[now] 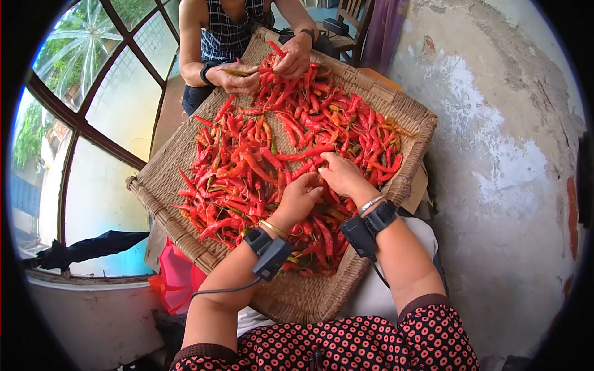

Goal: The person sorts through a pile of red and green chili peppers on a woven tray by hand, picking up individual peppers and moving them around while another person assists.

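Red chili peppers lie heaped in a large woven basket tray, a few of them green or orange. Over the middle of the heap, my left hand has its fingers curled together, their tips among the peppers; what they hold, if anything, is hidden. Just right of it, my right hand pinches at a long red chili pepper. The two hands are close together, with fingertips almost meeting. Each wrist wears a bangle and a strapped black device.
Across the tray, another person's hands hold peppers over the far end. A window stands at left, with a dark folded umbrella by its sill. A rough plaster wall rises at right. Pink and red bags sit below the tray's left side.
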Available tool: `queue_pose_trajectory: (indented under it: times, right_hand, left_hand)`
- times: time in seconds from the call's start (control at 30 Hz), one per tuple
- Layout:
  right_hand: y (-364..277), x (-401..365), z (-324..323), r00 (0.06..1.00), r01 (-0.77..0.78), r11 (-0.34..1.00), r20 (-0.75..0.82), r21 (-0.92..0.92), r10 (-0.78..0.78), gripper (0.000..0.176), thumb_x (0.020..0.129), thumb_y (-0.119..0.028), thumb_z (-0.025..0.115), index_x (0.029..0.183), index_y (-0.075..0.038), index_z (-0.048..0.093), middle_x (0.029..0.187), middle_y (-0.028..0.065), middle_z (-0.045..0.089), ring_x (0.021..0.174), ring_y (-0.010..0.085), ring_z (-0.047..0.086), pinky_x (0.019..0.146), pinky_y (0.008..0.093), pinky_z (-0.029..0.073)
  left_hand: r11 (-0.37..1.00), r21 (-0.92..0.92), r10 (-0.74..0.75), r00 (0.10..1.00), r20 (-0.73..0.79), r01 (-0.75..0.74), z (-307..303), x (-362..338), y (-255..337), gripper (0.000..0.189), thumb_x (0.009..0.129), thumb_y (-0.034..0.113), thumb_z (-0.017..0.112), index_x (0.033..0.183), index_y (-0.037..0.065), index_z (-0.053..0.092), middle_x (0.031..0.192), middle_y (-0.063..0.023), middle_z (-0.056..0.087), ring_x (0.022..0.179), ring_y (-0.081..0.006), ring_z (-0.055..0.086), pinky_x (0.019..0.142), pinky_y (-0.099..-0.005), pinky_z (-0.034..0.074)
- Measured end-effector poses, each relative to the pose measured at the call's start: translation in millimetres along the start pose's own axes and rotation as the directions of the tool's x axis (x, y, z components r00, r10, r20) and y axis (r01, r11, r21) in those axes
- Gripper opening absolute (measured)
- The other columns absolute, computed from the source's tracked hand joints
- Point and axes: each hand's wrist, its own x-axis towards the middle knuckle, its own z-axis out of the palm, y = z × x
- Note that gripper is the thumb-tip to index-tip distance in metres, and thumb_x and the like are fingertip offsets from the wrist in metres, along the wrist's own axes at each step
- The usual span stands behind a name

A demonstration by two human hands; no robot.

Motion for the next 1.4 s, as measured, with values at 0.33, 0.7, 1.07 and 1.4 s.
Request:
queue_pose_trajectory:
  times: [0.33,0.7,1.07,1.4]
  right_hand:
    - [1.5,-11.7,-5.2,0.987,0.118,0.93,0.143,-0.348,-0.072,0.03,0.079,-0.031,0.057,0.097,-0.007,0.059,0.097,0.0159,0.061,0.095,0.0325,0.056,0.081,0.0433,0.044]
    - [-3.4,-10.2,-11.3,0.929,0.148,0.917,0.37,-0.371,0.0,0.034,0.077,-0.033,0.059,0.101,-0.009,0.063,0.099,0.0154,0.062,0.094,0.0316,0.057,0.081,0.0398,0.044]
    - [-13.6,-4.0,-16.5,0.931,0.137,0.958,0.362,-0.252,-0.038,0.025,0.073,-0.028,0.065,0.08,-0.004,0.066,0.076,0.0163,0.063,0.075,0.033,0.06,0.072,0.0396,0.047]
    - [-15.7,-12.6,-27.9,0.922,0.151,0.764,0.189,0.628,-0.337,0.017,0.081,-0.015,0.061,0.081,0.001,0.066,0.064,0.0009,0.06,0.058,0.0066,0.053,0.054,0.0225,0.043]
  left_hand:
    - [0.55,0.832,0.49,0.837,-0.245,-0.078,-26.8,16.0,10.2,0.04,0.076,0.01,0.056,0.114,0.001,0.044,0.119,-0.0208,0.044,0.084,-0.0384,0.058,0.07,-0.0424,0.05]
    - [0.177,0.974,0.203,0.962,-0.18,0.145,-28.8,32.3,39.0,0.027,0.076,0.009,0.05,0.103,0.004,0.055,0.073,-0.0108,0.063,0.068,-0.0286,0.063,0.056,-0.0367,0.05]
    - [-0.036,0.999,0.567,0.823,-0.01,0.037,-71.5,66.7,87.5,0.009,0.079,0.009,0.049,0.087,0.006,0.05,0.074,-0.0102,0.06,0.065,-0.026,0.063,0.053,-0.0362,0.05]
    - [0.987,0.154,-0.042,0.998,-0.037,0.047,-34.8,0.9,56.9,0.035,0.091,0.031,0.048,0.108,0.002,0.055,0.074,-0.0021,0.054,0.059,-0.0088,0.055,0.049,-0.0219,0.045]
